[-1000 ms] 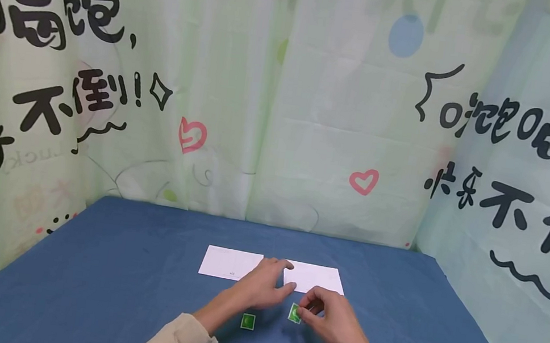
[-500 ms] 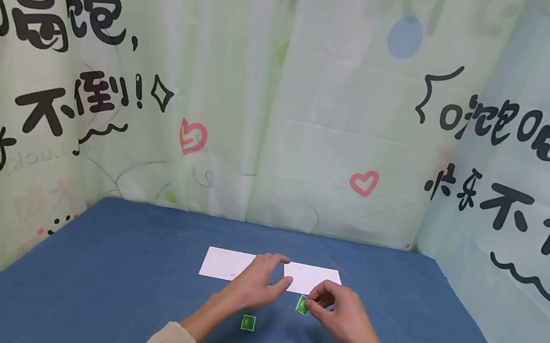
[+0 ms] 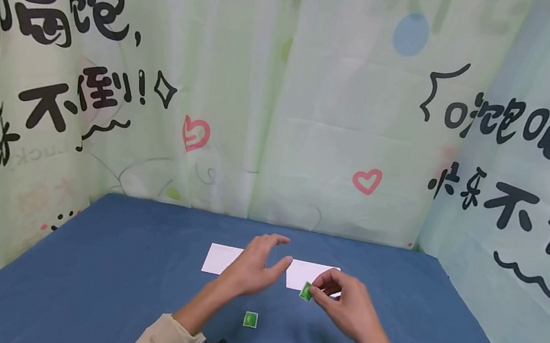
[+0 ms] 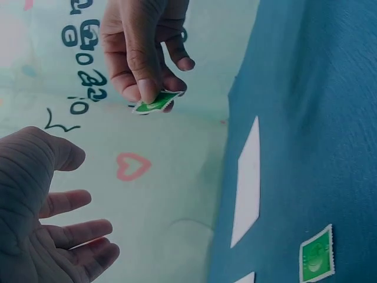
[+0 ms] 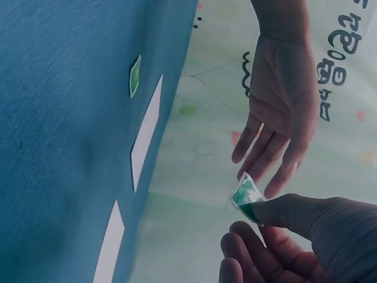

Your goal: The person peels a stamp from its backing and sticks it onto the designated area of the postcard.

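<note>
Stamp (image 3: 306,291) pinched in right hand (image 3: 346,306) above table (image 3: 138,280); left hand (image 3: 252,270) near.

L hand (image 3: 251,269), R hand (image 3: 348,306) w/ stamp (image 3: 305,291) raised.

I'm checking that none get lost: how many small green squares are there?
2: a green square pinched in the right hand, and a second green square lying on the blue tabletop.

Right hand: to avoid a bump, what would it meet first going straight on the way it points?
Probably the left hand, though depth is unclear, so the right hand might instead pass it, above the right-hand white card.
</note>
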`<move>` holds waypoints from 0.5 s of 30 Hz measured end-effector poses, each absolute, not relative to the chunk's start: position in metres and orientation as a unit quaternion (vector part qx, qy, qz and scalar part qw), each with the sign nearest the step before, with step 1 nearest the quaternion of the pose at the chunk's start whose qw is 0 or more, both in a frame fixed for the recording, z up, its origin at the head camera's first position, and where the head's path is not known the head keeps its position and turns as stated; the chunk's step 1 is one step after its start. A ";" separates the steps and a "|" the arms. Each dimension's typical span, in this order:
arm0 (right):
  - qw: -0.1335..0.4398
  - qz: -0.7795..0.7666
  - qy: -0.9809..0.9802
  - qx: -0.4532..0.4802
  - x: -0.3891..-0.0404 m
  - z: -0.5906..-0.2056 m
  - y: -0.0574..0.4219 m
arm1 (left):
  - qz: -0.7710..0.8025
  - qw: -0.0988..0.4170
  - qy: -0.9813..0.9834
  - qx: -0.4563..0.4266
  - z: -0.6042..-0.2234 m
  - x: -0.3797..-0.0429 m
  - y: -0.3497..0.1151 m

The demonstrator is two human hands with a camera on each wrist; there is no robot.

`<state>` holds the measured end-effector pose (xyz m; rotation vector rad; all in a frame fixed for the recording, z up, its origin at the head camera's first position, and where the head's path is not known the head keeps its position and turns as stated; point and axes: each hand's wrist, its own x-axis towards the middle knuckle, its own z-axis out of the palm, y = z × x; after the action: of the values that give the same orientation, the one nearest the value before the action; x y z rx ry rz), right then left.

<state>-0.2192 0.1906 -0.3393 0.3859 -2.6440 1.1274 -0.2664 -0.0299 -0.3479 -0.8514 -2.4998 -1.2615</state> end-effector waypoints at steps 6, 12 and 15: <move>0.129 0.379 -0.908 0.121 -0.216 -0.330 0.185 | -0.442 0.116 -0.841 -0.290 -0.337 -0.262 -0.034; 0.143 0.378 -0.906 0.122 -0.212 -0.320 0.180 | -0.452 0.125 -0.833 -0.292 -0.328 -0.257 -0.039; 0.158 0.383 -0.900 0.132 -0.211 -0.316 0.179 | -0.457 0.129 -0.830 -0.294 -0.324 -0.255 -0.041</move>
<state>-0.2106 0.1790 -0.3162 0.3761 -2.5749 1.0962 -0.2547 -0.0409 -0.3240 -0.8556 -2.4119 -1.3282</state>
